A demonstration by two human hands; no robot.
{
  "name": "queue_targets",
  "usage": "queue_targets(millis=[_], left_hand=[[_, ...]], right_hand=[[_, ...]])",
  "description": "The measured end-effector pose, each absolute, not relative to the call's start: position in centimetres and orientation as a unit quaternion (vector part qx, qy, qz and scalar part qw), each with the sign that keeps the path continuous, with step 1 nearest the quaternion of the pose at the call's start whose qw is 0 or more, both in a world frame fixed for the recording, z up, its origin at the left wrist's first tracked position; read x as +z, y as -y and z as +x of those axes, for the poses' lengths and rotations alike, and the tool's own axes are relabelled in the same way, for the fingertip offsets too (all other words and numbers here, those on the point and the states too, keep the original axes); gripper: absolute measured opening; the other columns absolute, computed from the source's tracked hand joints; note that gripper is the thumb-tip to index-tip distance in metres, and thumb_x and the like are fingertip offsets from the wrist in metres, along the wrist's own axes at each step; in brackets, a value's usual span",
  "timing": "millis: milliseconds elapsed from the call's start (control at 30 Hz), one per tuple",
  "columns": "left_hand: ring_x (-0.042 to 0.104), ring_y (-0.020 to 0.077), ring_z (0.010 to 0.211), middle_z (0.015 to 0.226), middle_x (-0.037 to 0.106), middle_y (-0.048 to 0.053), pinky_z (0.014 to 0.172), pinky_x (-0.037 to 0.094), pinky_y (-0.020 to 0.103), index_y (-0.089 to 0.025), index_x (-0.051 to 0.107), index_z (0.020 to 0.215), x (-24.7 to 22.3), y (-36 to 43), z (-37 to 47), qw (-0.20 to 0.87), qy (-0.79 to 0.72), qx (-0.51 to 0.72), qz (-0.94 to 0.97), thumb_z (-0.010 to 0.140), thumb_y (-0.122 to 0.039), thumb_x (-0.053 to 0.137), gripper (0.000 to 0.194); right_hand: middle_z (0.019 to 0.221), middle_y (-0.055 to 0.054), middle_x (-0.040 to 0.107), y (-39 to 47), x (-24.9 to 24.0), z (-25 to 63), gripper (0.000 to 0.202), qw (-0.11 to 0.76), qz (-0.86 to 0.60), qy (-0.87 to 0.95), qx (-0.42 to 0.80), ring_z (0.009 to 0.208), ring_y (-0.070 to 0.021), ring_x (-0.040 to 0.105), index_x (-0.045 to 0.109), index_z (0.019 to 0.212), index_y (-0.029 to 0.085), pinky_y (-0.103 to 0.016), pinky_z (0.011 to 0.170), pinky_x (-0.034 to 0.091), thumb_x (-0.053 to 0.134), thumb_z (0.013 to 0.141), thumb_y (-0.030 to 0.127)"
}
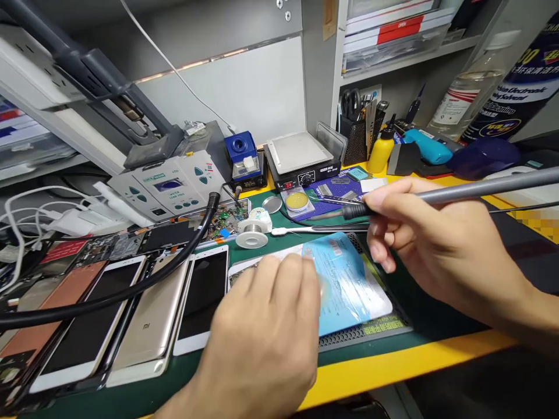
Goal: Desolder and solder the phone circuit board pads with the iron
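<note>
My right hand point(437, 238) grips the dark handle of a soldering iron point(471, 189), its ribbed black collar and thin tip pointing left. My left hand point(266, 326) is curled closed, knuckles up, at the left edge of a blue and white packet point(349, 285). Whatever its fingers hold, if anything, is hidden beneath them. The packet lies on a dark perforated plate point(345, 337) on the green mat. Behind the left hand stands a spool of solder wire point(252, 233), and a white-headed brush point(297, 231) lies beside it.
Several phones point(151, 314) lie at the left, crossed by a thick black hose point(183, 256). At the back are a rework station point(174, 186), a heating plate point(301, 157), a tin of yellow paste point(297, 202) and a yellow bottle point(381, 152). Bottles crowd the right rear.
</note>
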State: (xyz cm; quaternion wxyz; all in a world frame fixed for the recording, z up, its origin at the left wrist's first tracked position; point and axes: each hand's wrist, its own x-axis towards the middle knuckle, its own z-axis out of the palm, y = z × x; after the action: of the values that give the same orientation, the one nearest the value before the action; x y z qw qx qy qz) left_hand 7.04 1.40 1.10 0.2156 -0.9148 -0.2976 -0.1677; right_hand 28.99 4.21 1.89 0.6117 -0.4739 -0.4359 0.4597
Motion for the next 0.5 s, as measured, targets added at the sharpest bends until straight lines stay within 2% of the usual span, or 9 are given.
queue_targets(millis=[33,67,167,200,267,300,367,500], left_hand=[[0.07,0.035,0.074,0.099,0.078,0.023,0.053,0.053,0.045,0.001,0.075,0.119,1.6,-1.6,7.7,0.203,0.306,-0.154,-0.917,0.092,-0.013,0.059,0.035],[0.07,0.0363,0.077,0.099,0.077,0.022,0.056,0.057,0.048,0.0,0.076,0.119,2.0,-1.6,8.0,0.188,0.318,-0.139,-0.919,0.096,-0.023,0.059,0.036],[0.071,0.0397,0.091,0.109,0.074,0.023,0.073,0.063,0.059,-0.001,0.07,0.132,2.9,-1.3,6.4,0.138,0.353,-0.124,-0.917,0.095,-0.054,0.061,0.065],[0.07,0.0417,0.099,0.117,0.073,0.025,0.078,0.062,0.061,-0.002,0.066,0.137,3.1,-1.2,5.1,0.112,0.364,-0.13,-0.916,0.093,-0.055,0.065,0.069],[0.067,0.0427,0.116,0.133,0.069,0.024,0.09,0.059,0.062,-0.008,0.061,0.143,3.1,-1.1,2.2,0.088,0.407,-0.123,-0.901,0.093,-0.045,0.07,0.063],[0.066,0.0424,0.121,0.139,0.067,0.022,0.097,0.057,0.062,-0.012,0.061,0.146,3.0,-1.2,0.8,0.071,0.421,-0.125,-0.895,0.094,-0.042,0.072,0.061],[0.063,0.0388,0.132,0.149,0.066,0.013,0.109,0.051,0.058,-0.027,0.065,0.146,2.7,-1.4,-1.3,-0.053,0.446,-0.128,-0.884,0.094,-0.037,0.076,0.054],[0.065,0.0336,0.128,0.135,0.076,0.011,0.112,0.049,0.05,-0.023,0.076,0.131,2.2,-2.1,-2.1,-0.135,0.452,-0.181,-0.863,0.092,-0.033,0.079,0.04]], right_hand=[[0.055,0.003,0.06,-4.3,2.2,29.0,0.031,0.623,-0.472,0.425,0.457,0.041,-0.0127,0.059,0.066,0.064,0.022,-0.022,0.036,0.045,0.079,0.092,0.024],[0.055,0.003,0.06,-4.4,2.4,28.9,0.028,0.629,-0.47,0.417,0.458,0.041,-0.0124,0.059,0.068,0.066,0.022,-0.022,0.035,0.044,0.079,0.092,0.023],[0.057,0.003,0.062,-4.3,2.8,28.9,0.019,0.631,-0.462,0.408,0.471,0.041,-0.0125,0.061,0.069,0.074,0.02,-0.021,0.035,0.043,0.077,0.091,0.02],[0.057,0.003,0.062,-4.2,2.8,28.9,0.018,0.63,-0.46,0.409,0.474,0.042,-0.0126,0.061,0.069,0.075,0.019,-0.021,0.036,0.043,0.075,0.091,0.019],[0.057,0.004,0.062,-4.0,2.8,28.9,0.017,0.626,-0.459,0.416,0.474,0.043,-0.0126,0.061,0.068,0.076,0.019,-0.021,0.037,0.043,0.074,0.092,0.02],[0.056,0.004,0.061,-4.0,2.7,28.9,0.017,0.623,-0.46,0.421,0.472,0.043,-0.0126,0.061,0.068,0.076,0.019,-0.021,0.037,0.044,0.074,0.091,0.021],[0.055,0.004,0.061,-3.9,2.6,28.9,0.017,0.614,-0.463,0.432,0.47,0.044,-0.013,0.061,0.067,0.076,0.019,-0.021,0.037,0.044,0.075,0.091,0.023],[0.055,0.004,0.061,-4.0,2.5,28.8,0.016,0.616,-0.47,0.427,0.467,0.043,-0.0133,0.06,0.068,0.077,0.019,-0.021,0.037,0.043,0.075,0.09,0.022]])
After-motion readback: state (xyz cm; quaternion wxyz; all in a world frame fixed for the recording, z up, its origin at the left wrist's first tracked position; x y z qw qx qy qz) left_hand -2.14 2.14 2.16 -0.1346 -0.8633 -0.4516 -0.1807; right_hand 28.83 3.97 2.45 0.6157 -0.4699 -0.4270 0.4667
